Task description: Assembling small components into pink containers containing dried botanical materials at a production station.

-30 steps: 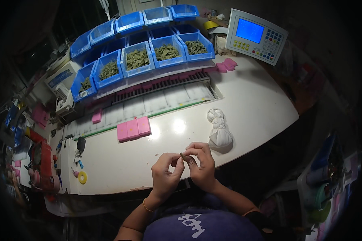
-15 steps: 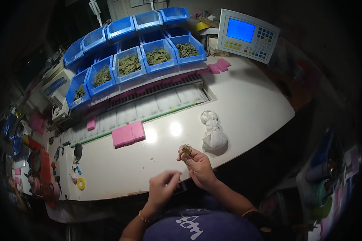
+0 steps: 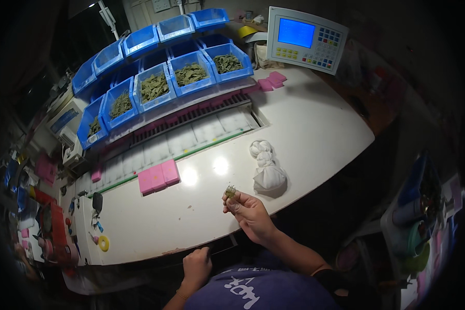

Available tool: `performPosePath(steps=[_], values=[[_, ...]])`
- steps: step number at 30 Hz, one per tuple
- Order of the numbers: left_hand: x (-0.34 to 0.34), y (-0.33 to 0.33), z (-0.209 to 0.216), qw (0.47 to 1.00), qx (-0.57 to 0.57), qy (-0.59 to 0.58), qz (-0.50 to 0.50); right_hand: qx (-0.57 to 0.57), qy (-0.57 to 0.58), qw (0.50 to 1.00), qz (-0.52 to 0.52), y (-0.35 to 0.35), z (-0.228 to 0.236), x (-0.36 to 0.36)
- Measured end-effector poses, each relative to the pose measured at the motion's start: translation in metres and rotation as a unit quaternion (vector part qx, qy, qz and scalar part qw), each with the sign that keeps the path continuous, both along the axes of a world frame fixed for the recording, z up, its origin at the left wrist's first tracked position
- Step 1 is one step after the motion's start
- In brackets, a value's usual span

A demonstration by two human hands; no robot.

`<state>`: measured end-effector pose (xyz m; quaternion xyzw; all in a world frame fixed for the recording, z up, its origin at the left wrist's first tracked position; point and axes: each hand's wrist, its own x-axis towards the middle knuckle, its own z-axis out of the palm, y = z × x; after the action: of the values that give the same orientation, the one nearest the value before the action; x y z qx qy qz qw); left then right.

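Above the front part of the white table, my right hand (image 3: 252,216) pinches a small yellowish-green tuft (image 3: 231,191) between thumb and fingers. Thin stalk-like ends stick up from it; its exact kind is too small to tell. Lower and to the left, my left hand (image 3: 197,266) is at the table's front edge, its fingers curled closed, and what they hold, if anything, is hidden. A knotted white cloth bundle (image 3: 269,177) lies on the table, just beyond my right hand. Three pink blocks (image 3: 158,177) sit side by side farther left.
Blue bins (image 3: 152,89) rise in tiers at the back, several holding dried green leaves. A grey device with a blue screen (image 3: 296,33) stands at the back right. More pink pieces (image 3: 272,81) lie near it. A yellow ring (image 3: 104,243) rests on the table's left end.
My left hand has drawn away from beside my right hand, down toward the table's front edge. My right hand still holds the tuft. The whole view has shifted slightly.
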<state>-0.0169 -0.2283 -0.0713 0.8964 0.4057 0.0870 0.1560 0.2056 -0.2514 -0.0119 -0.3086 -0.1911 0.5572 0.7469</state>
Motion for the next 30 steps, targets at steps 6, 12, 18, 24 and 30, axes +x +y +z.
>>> performPosePath(steps=[6, 12, 18, 24, 30], values=[[0.026, 0.024, 0.07, 0.797, -0.521, -0.302, 0.055, 0.015, -0.008, 0.999, 0.035, -0.004, -0.003, -0.002], [0.075, 0.046, 0.096, 0.726, -0.532, -0.437, -0.003, -0.004, -0.038, 0.998, 0.043, -0.005, 0.0, 0.001], [0.091, 0.052, 0.092, 0.74, -0.48, -0.47, 0.016, 0.012, -0.077, 0.997, 0.015, 0.0, -0.004, 0.006], [0.086, 0.067, 0.091, 0.764, -0.384, -0.515, 0.06, -0.083, -0.479, 0.873, -0.046, -0.021, -0.007, -0.005], [0.09, 0.071, 0.091, 0.767, -0.361, -0.526, 0.066, 0.063, -0.587, 0.807, -0.013, -0.042, -0.032, -0.022]])
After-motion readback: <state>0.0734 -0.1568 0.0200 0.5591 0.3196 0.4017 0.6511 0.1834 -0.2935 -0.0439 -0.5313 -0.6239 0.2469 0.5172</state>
